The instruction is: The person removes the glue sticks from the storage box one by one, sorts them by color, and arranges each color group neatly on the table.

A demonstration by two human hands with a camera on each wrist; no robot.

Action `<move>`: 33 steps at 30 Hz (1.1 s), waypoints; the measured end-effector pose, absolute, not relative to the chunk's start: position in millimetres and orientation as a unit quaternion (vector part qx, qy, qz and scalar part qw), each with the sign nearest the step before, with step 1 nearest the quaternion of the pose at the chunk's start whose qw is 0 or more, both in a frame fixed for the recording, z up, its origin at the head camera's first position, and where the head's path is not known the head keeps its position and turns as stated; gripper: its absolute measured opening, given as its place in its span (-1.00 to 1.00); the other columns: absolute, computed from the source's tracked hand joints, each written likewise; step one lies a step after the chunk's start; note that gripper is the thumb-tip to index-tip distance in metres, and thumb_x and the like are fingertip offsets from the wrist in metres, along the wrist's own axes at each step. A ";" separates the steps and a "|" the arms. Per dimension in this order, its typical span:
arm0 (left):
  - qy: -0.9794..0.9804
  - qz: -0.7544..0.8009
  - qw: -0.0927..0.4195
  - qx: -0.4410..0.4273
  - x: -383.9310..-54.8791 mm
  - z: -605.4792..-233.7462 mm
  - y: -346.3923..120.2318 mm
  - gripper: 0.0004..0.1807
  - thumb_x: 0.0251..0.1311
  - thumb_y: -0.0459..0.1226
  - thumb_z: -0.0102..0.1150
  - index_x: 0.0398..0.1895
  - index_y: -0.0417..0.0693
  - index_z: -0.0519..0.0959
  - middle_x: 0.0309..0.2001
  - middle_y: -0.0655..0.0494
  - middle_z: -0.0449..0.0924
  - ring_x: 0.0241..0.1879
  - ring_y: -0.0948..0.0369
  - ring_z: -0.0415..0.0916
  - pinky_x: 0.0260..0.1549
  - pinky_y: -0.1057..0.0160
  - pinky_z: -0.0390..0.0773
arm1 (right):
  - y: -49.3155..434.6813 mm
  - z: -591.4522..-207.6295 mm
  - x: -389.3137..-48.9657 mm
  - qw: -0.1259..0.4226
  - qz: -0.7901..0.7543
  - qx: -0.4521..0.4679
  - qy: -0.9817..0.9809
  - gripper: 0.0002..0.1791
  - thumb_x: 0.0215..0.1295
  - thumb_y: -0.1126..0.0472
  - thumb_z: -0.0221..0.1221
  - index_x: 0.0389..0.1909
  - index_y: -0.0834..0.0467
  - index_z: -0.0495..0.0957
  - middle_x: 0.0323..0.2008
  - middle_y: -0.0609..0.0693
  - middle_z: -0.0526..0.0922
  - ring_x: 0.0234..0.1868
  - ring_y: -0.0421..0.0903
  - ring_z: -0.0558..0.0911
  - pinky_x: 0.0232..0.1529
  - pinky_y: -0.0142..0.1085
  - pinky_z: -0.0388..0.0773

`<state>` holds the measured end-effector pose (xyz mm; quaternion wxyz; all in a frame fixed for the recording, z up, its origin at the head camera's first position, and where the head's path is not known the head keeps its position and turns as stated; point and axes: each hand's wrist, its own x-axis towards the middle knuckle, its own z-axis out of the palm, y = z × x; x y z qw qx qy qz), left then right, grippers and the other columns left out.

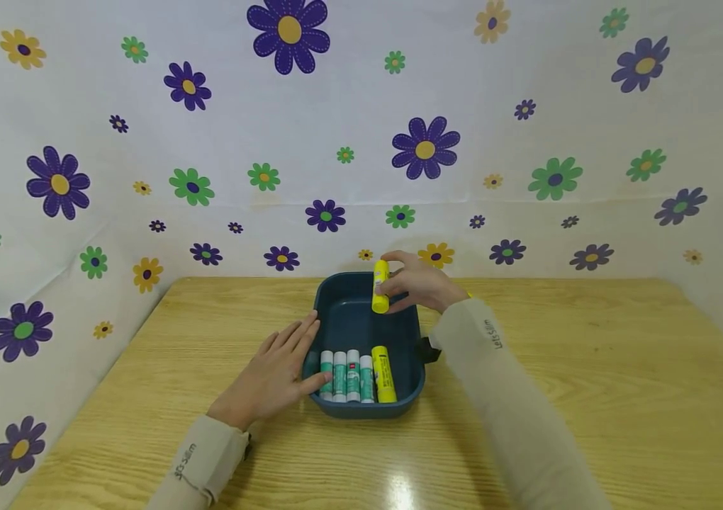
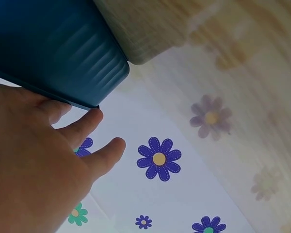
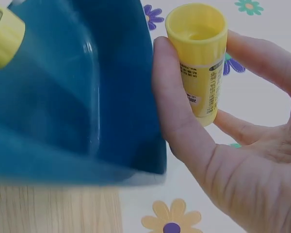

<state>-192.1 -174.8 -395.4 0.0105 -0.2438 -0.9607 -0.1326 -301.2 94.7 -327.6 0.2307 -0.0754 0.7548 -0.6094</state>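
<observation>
A dark blue rectangular bin (image 1: 354, 409) stands on the table. At its near end lie several white-and-green glue sticks (image 1: 353, 375) in a row, with a yellow glue stick (image 1: 384, 375) slightly tilted beside them. My right hand (image 1: 422, 282) pinches another yellow glue stick (image 3: 201, 82) between thumb and fingers over the bin's far right part. My left hand (image 1: 278, 372) rests against the bin's left side, its fingers extended along the rim and the thumb reaching over the edge near the green sticks. In the left wrist view, the fingertips touch the bin's rim (image 2: 77, 103).
The wooden table (image 1: 591, 382) extends to both sides of the bin. A white flower-print cloth (image 1: 361, 106) hangs behind the table and along its sides. Some small yellow thing (image 1: 471, 295) peeks out behind the right sleeve, mostly hidden.
</observation>
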 end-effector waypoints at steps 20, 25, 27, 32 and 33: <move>-0.958 -0.157 0.003 -0.240 -192.4 -397.0 -174.9 0.00 0.39 0.19 0.02 0.61 -0.29 -0.05 0.63 -0.11 -0.16 0.56 -0.16 -0.11 0.44 -0.27 -0.03 | 127.1 -327.3 -294.1 0.209 -0.602 -0.084 0.766 -0.09 0.34 0.41 0.21 0.60 0.20 -0.06 0.38 0.43 0.16 0.18 0.31 0.44 0.10 0.10 0.59; -0.958 -0.162 0.000 -0.237 -193.1 -396.3 -175.6 0.01 0.39 0.21 0.01 0.61 -0.27 -0.04 0.63 -0.10 -0.15 0.56 -0.17 -0.12 0.44 -0.28 -0.03 | 133.7 -328.9 -294.7 0.205 -0.597 -0.081 0.771 -0.09 0.34 0.41 0.20 0.60 0.19 -0.06 0.36 0.43 0.19 0.16 0.31 0.45 0.11 0.11 0.58; -0.958 -0.165 0.000 -0.237 -193.2 -396.3 -175.4 0.01 0.38 0.21 0.02 0.61 -0.27 -0.04 0.63 -0.10 -0.15 0.56 -0.18 -0.12 0.43 -0.29 -0.03 | 136.9 -329.3 -294.7 0.204 -0.594 -0.081 0.774 -0.09 0.34 0.40 0.20 0.61 0.19 -0.07 0.36 0.43 0.19 0.15 0.30 0.46 0.11 0.11 0.58; -0.957 -0.172 -0.003 -0.232 -193.1 -396.6 -175.2 0.00 0.38 0.20 0.05 0.61 -0.26 -0.04 0.63 -0.09 -0.15 0.55 -0.20 -0.13 0.43 -0.29 -0.04 | 145.0 -330.7 -294.4 0.203 -0.589 -0.074 0.779 -0.07 0.35 0.40 0.19 0.62 0.18 -0.10 0.38 0.44 0.16 0.18 0.31 0.44 0.17 0.16 0.52; -0.957 -0.173 -0.004 -0.231 -193.1 -396.7 -175.2 0.00 0.38 0.19 0.05 0.61 -0.26 -0.03 0.63 -0.08 -0.15 0.55 -0.20 -0.13 0.43 -0.30 -0.04 | 146.8 -331.0 -294.2 0.204 -0.590 -0.072 0.778 -0.06 0.35 0.41 0.19 0.63 0.17 -0.11 0.38 0.44 0.15 0.18 0.31 0.44 0.18 0.17 0.50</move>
